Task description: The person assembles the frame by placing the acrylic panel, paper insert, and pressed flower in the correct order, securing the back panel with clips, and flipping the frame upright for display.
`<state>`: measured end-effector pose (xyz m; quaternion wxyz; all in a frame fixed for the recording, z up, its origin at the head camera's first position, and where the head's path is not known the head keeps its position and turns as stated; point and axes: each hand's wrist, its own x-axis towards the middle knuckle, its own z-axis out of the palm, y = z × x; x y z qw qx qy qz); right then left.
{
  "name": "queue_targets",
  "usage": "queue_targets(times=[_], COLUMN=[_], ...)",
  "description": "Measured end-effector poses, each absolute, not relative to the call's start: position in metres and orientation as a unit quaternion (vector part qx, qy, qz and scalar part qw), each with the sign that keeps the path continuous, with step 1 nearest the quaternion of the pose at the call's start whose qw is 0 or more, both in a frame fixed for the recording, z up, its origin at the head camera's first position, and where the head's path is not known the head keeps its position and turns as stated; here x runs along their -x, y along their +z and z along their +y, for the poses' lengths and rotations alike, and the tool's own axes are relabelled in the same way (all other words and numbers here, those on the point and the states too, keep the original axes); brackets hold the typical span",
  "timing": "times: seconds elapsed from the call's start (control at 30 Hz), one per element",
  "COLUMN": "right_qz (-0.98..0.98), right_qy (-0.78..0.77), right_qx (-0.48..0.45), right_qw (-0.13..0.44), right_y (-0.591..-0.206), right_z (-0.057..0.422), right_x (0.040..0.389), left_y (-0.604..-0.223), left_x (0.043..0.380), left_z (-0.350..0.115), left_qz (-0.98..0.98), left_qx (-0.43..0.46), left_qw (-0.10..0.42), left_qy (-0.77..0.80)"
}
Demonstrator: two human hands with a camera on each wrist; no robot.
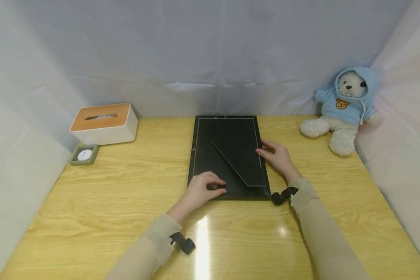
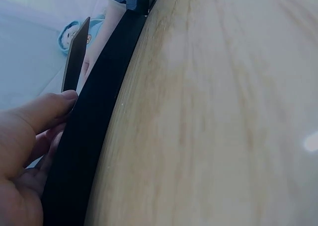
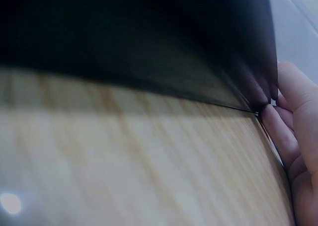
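Observation:
A black picture frame [image 1: 213,130] lies with its back up on the wooden table, its stand leg [image 1: 243,163] slanting across that back and raised from it at the near end. Over the frame's near left corner is my left hand [image 1: 200,189], thumb and fingers slightly bent with a gap between them. In the left wrist view its thumb tip overlaps the low end of the stand leg [image 2: 75,57]. My right hand [image 1: 279,158] rests at the right edge, thumb over the border and fingers along the side. The frame's front is hidden.
At the back left stands a white tissue box [image 1: 106,134] with a brown lid, and before it a small green square holder [image 1: 74,159] with a white disc. A plush toy [image 1: 346,112] in a blue hoodie sits at the back right. Pale curtains [image 1: 196,46] surround the table [image 1: 101,217].

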<state>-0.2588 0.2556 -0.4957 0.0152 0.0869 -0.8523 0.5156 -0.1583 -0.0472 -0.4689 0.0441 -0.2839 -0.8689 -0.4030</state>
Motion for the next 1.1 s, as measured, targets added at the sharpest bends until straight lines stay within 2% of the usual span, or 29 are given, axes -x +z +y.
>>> queue_targets(times=[0.13,0.37,0.6,0.83,1.1], right_qz=[-0.853,-0.853,-0.854,-0.849,-0.849], right_qy=[0.515,0.515,0.514,0.523,0.523], right_qx=[-0.082,-0.08,-0.08,-0.076,-0.076], right_qw=[0.009,0.007,0.006,-0.003,-0.011], right_y=[-0.494,-0.493,-0.494,-0.491,-0.493], right_z=[0.255,0.255,0.257,0.255,0.255], right_x=[0.258,0.258,0.262,0.26,0.257], left_y=[-0.469,-0.464,-0.46,-0.459,-0.459], left_x=[0.159,0.157,0.16,0.163,0.163], left_z=[-0.048,-0.047,-0.045,-0.043,-0.043], left_qz=[-0.877,-0.884,-0.885,-0.88,-0.883], left_qx=[0.278,0.28,0.278,0.235,0.221], left_qw=[0.039,-0.023,-0.031,-0.064,-0.064], left_qy=[-0.389,-0.374,-0.373,-0.408,-0.409])
